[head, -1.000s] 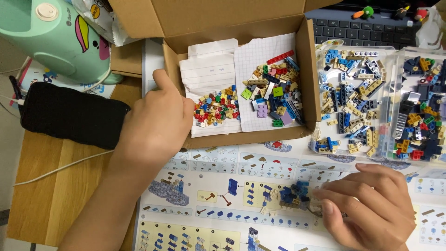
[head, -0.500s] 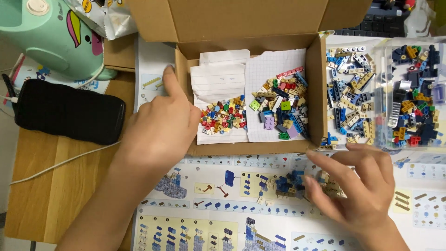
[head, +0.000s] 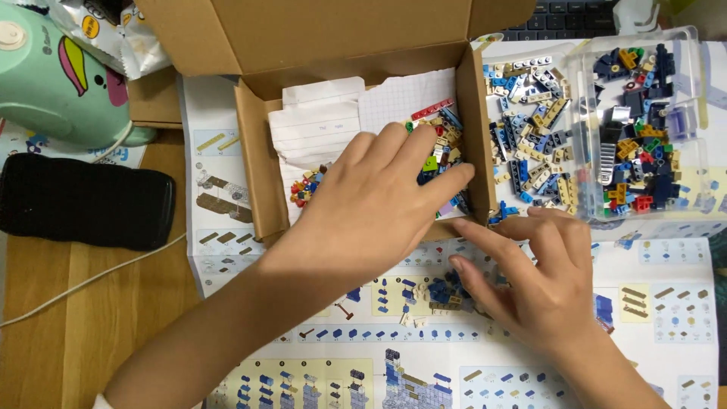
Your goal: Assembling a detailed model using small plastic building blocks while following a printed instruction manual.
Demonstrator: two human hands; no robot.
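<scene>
I'm looking at a home desk: wooden top, keyboard at the back, a mint kettle, snack bags, toy bricks over a building guide.

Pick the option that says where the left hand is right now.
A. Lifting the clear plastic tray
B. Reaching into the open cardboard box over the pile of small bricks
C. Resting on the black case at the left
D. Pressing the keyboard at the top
B: the left hand lies spread inside the cardboard box, its fingers over the small bricks on the paper.
</scene>
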